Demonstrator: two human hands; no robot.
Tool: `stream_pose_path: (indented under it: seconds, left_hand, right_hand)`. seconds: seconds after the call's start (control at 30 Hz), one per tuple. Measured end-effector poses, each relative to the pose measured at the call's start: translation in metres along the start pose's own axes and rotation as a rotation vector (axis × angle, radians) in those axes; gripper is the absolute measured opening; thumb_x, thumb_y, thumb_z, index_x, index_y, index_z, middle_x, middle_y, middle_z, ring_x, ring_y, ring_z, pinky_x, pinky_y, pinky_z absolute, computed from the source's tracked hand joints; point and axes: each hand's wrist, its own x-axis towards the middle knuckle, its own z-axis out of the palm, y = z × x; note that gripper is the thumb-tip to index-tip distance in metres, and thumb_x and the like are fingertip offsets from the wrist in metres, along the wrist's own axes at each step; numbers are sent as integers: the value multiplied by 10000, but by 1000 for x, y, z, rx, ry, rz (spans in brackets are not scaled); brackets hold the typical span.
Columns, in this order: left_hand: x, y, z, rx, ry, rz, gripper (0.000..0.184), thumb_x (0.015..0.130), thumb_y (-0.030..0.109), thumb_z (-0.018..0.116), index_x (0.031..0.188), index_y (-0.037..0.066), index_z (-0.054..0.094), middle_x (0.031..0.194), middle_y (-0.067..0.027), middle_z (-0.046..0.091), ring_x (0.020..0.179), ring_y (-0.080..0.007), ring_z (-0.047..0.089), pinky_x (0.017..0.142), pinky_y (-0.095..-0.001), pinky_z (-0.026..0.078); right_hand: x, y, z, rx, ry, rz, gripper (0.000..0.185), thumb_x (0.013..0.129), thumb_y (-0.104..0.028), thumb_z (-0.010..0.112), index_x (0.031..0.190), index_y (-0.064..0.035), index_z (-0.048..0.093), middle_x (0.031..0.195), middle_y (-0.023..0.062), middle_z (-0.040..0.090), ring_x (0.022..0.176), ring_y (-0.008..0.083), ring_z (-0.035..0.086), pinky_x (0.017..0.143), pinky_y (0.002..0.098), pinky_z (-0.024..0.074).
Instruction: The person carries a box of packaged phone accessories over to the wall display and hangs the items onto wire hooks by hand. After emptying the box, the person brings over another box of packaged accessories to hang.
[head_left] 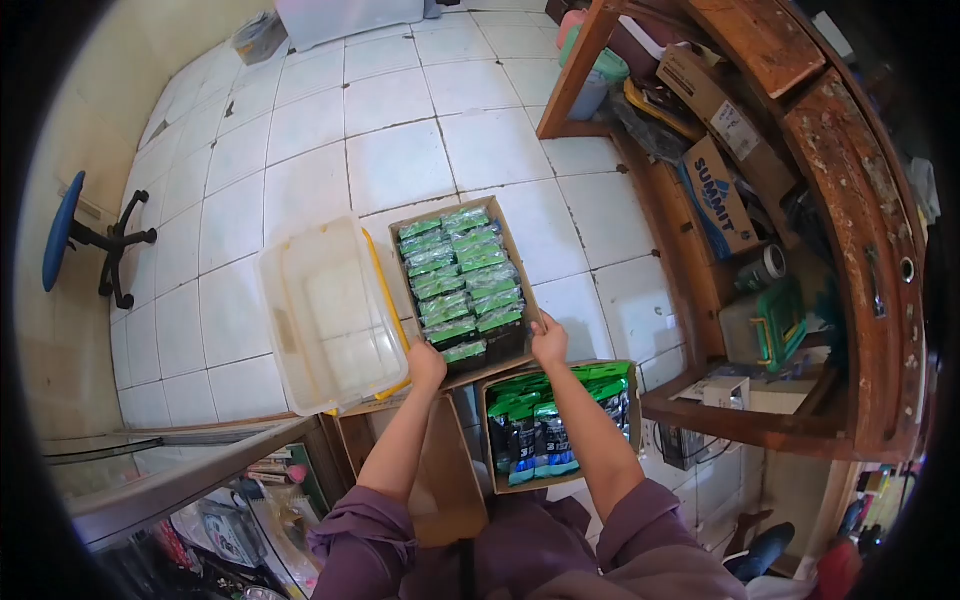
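A cardboard box (511, 238) holds two rows of green-topped packets in clear wrap (468, 275), with a gap at its near right end. My left hand (427, 368) grips the near left corner of this box, its fingers partly hidden. My right hand (548, 340) is closed on the near right corner. Left of the box is a translucent plastic bin (325, 315) with a yellow edge strip. Partly under my right forearm stands a second cardboard box (635, 425), filled with shiny green, black and blue packets (540, 435).
Another open cardboard box (447, 470) lies between my forearms. A glass-topped case (190, 470) is at lower left. Wooden shelving (655, 265) with boxes and a green-lidded container (765, 325) lines the right. A blue swivel chair (110, 240) stands left on white tiles (400, 165).
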Motion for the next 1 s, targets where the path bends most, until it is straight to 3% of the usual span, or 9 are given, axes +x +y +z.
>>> stream_pose_path:
  seconds: [0.17, 0.37, 0.53, 0.7, 0.93, 1.0]
  left_hand:
    - [-7, 53, -44, -24, 75, 223, 231, 941, 128, 512, 948, -90, 587, 798, -335, 629, 784, -510, 623, 706, -577, 480]
    - [-69, 168, -175, -137, 200, 352, 202, 953, 117, 510, 950, -70, 588, 807, -315, 627, 778, -505, 609, 691, -562, 466]
    - [-169, 210, -287, -135, 261, 310, 229, 986, 155, 472, 1015, -36, 595, 864, -296, 629, 831, -499, 591, 726, -548, 456]
    - [-273, 230, -378, -80, 323, 301, 259, 998, 192, 456, 983, -28, 593, 873, -294, 627, 837, -490, 594, 725, -551, 453]
    - [-383, 262, -463, -40, 298, 306, 279, 998, 217, 461, 994, -16, 615, 855, -279, 641, 827, -479, 612, 724, -557, 462]
    - [-411, 267, -479, 11, 254, 311, 302, 994, 212, 474, 1079, -37, 621, 899, -273, 659, 821, -470, 632, 727, -557, 485]
  right_hand:
    - [-7, -51, -52, 62, 69, 12, 364, 887, -142, 662, 1250, -174, 666, 1020, 214, 701, 975, 410, 669, 840, 458, 528]
    - [-64, -137, -159, 302, 184, -151, 348, 894, -65, 645, 1242, -76, 656, 1047, 216, 703, 1003, 354, 686, 860, 392, 515]
    - [-172, -199, -251, 339, 144, -169, 348, 889, -36, 643, 1237, -33, 647, 1091, 231, 689, 1022, 331, 687, 882, 366, 508]
    - [-275, -258, -339, 320, 143, -202, 383, 871, -25, 663, 1253, -37, 644, 1069, 228, 699, 979, 324, 702, 849, 368, 519]
    - [-387, -302, -442, 288, 188, -161, 405, 834, -19, 681, 1236, -59, 662, 976, 238, 709, 881, 317, 715, 799, 375, 531]
    - [-418, -301, -462, 270, 181, -137, 401, 833, -19, 681, 1232, -65, 667, 971, 241, 707, 876, 321, 714, 794, 377, 531]
